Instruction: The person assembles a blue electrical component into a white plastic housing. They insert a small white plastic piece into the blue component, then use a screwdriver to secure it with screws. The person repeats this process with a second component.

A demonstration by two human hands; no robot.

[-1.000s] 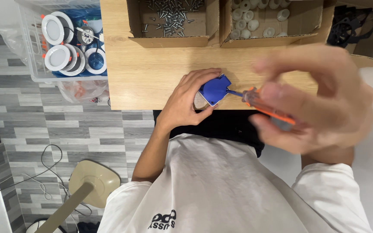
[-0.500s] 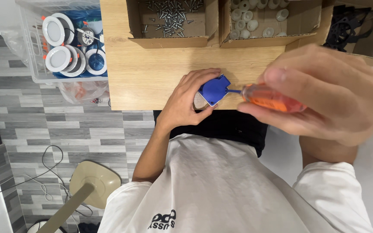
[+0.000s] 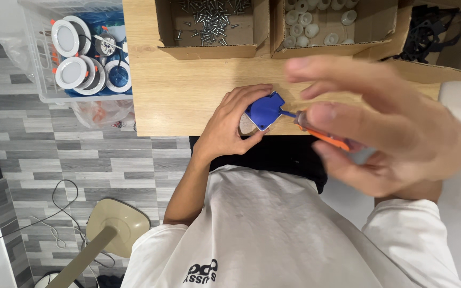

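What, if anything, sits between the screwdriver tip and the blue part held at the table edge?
Nothing visible. The screwdriver in the right hand already reaches the blue part, which the left hand holds from the other side at the table edge.

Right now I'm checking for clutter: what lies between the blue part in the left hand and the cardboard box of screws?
Only bare wooden table shows in the head view between the blue part held by the left hand and the box of screws.

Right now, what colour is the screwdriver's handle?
Orange, seen in the head view: screwdriver handle.
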